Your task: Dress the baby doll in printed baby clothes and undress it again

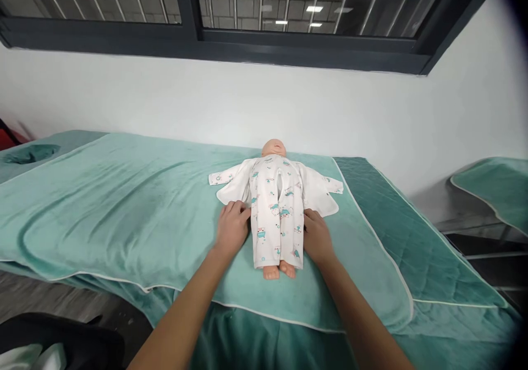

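A baby doll point(274, 148) lies on its back on a teal towel point(124, 205), head toward the wall. It wears a white printed romper point(275, 210) with the jacket flaps spread out to both sides. Its bare feet point(279, 271) stick out at the near end. My left hand point(231, 228) rests against the romper's left edge at hip height, fingers curled on the cloth. On the other side my right hand point(317, 235) presses against the romper's right edge, fingers curled as well. Whether either hand pinches the fabric is hidden.
The towel covers a padded teal table point(412, 238) standing against a white wall under a dark-framed window point(231, 34). A second teal-covered table point(495, 188) stands at the right. A crumpled teal cloth point(28, 153) lies at the far left. Something dark point(61, 342) sits at bottom left.
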Available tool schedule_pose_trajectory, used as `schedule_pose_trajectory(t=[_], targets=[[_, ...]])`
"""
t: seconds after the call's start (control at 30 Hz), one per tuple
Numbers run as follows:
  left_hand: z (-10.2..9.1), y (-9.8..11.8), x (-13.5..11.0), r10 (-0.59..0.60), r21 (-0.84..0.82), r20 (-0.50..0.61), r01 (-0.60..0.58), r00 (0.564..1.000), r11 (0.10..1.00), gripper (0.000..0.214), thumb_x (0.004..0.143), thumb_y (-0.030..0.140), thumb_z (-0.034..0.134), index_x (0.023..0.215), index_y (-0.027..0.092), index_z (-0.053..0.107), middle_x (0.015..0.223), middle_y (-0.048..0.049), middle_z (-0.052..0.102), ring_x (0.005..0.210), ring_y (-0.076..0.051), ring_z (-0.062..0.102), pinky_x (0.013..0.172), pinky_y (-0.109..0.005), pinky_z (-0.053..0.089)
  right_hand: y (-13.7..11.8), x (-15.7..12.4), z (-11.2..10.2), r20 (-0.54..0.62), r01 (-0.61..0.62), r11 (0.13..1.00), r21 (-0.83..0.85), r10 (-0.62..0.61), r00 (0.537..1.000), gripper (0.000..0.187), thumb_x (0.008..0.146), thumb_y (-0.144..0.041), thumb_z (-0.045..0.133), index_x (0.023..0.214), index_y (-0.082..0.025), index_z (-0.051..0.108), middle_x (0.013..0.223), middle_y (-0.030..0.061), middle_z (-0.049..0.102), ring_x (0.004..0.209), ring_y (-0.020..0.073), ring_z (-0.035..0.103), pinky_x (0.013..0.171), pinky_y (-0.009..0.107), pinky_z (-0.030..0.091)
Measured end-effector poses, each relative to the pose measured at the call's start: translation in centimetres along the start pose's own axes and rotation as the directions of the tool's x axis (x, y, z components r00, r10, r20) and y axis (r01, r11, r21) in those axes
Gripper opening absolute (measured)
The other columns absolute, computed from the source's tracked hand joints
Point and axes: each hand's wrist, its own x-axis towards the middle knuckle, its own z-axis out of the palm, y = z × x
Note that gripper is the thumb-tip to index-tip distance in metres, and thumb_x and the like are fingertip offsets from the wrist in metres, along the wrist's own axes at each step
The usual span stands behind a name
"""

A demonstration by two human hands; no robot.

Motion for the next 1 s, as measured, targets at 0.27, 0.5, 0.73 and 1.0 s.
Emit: schedule_pose_trajectory(t=[0.27, 0.5, 0.73, 1.0], targets=[[-0.3, -1.5, -0.3, -0.041, -0.326, 0.069, 0.061, 0.997, 0.944, 0.023, 0.083, 0.008, 0.051, 0.084, 0.021, 0.07, 0.094, -0.0055, 0.063, 0.096, -0.023, 0.053, 0.084, -0.036, 0.045, 0.5, -0.9, -1.0, 0.029, -0.032, 0.988, 0.151, 0.028, 0.999, 0.018, 0.091, -0.017, 0.049, 0.085, -0.021, 0.066, 0.094, 0.0058, 0.064, 0.09, 0.0216, 0.055, 0.083, 0.034, 0.042], [1.0, -4.8, 2.6, -0.514, -0.117, 0.008, 0.512, 0.858, 0.851, 0.035, 0.091, 0.034, 0.052, 0.119, 0.016, 0.062, 0.123, -0.0161, 0.061, 0.118, -0.035, 0.051, 0.097, -0.05, 0.042, 8.4, 1.9, -2.5, -0.23, -0.441, 0.894, -0.076, 0.415, 0.88, 0.034, 0.089, -0.041, 0.054, 0.104, -0.013, 0.067, 0.104, 0.0165, 0.065, 0.097, 0.0285, 0.058, 0.089, 0.041, 0.043], [1.5, -5.1, 4.0, -0.641, 0.093, -0.039, 0.642, 0.766, 0.761, 0.038, 0.09, 0.041, 0.05, 0.112, 0.011, 0.061, 0.126, -0.021, 0.059, 0.121, -0.037, 0.049, 0.098, -0.051, 0.039, 10.0, 3.7, -3.4, -0.063, -0.622, 0.768, -0.153, 0.621, 0.781, 0.034, 0.082, -0.053, 0.058, 0.08, -0.019, 0.063, 0.073, 0.0088, 0.061, 0.07, 0.0252, 0.055, 0.066, 0.037, 0.036], [-0.7, -4.8, 4.4, -0.606, -0.45, 0.097, 0.578, 0.789, 0.681, 0.037, 0.096, 0.048, 0.04, 0.072, 0.021, 0.047, 0.07, -0.0001, 0.054, 0.071, -0.018, 0.052, 0.068, -0.03, 0.041, 1.5, 9.9, -5.6, -0.084, -0.315, 0.923, 0.222, 0.34, 0.937, 0.027, 0.09, -0.048, 0.048, 0.088, -0.022, 0.054, 0.078, -0.0014, 0.057, 0.07, 0.0159, 0.05, 0.066, 0.028, 0.038]])
